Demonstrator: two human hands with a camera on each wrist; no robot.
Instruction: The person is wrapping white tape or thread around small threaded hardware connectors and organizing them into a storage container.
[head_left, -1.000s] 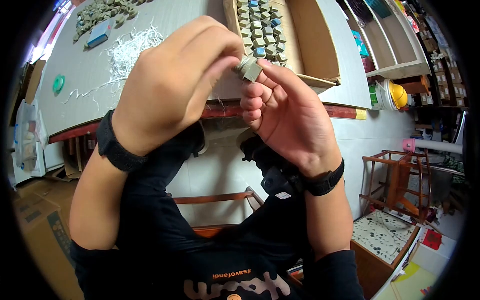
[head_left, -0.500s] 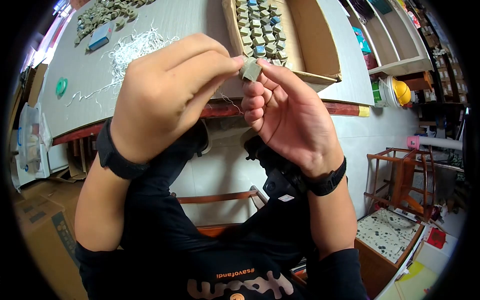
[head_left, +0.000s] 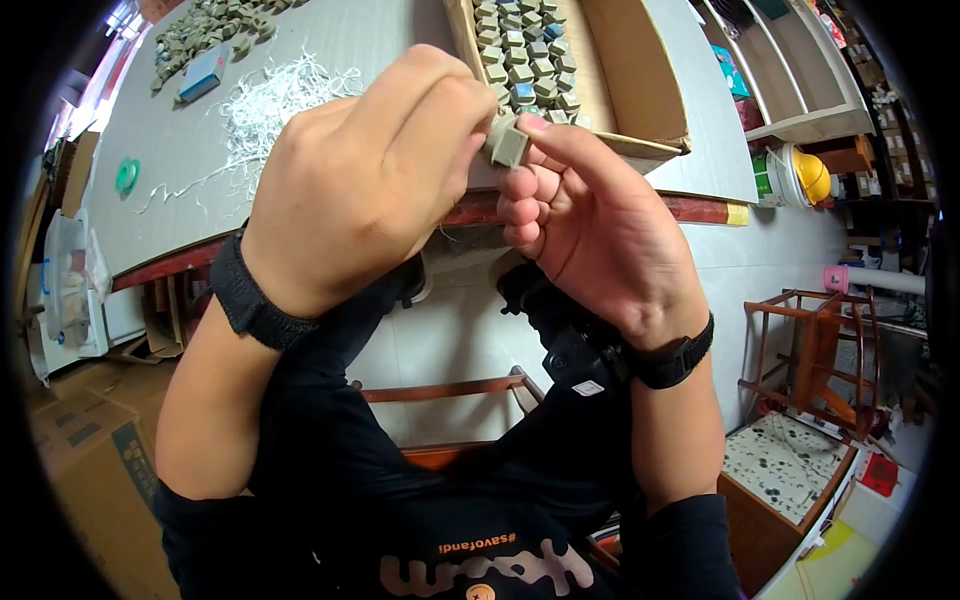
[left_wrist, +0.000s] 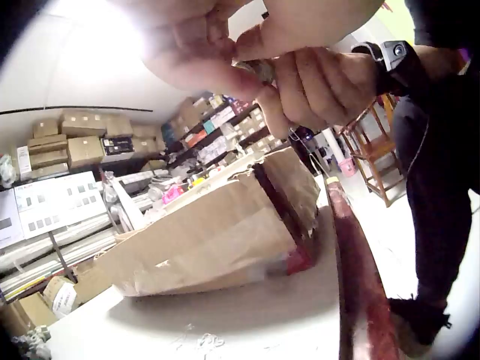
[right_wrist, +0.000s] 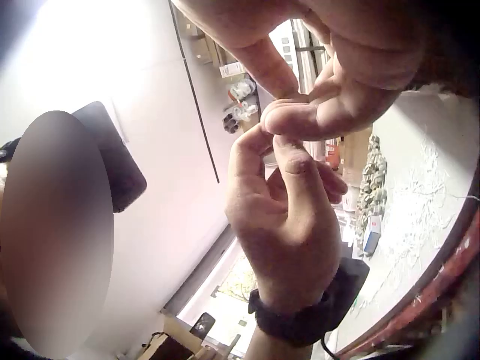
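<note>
A small grey-green faceted piece (head_left: 508, 146) is held between both hands over the table's front edge. My right hand (head_left: 615, 225) pinches it between thumb and forefinger, the other fingers curled below. My left hand (head_left: 365, 180) has its fingertips drawn together at the piece's left side; in the right wrist view the left fingertips (right_wrist: 289, 150) meet those of the right hand (right_wrist: 352, 82). What the left fingers pinch is hidden. Just beyond the hands, rows of similar pieces (head_left: 520, 72) stand in a cardboard box (head_left: 635, 90).
White thread scraps (head_left: 290, 100) lie left of the box, with a loose pile of pieces (head_left: 205, 35), a small blue box (head_left: 203, 74) and a green ring (head_left: 127, 176). A wooden stool (head_left: 815, 350) and a shelf (head_left: 800, 80) stand at the right.
The piece has turned a little between the fingers and moved slightly right. The left hand drew in to it, then lifted slightly, its knuckles now higher.
</note>
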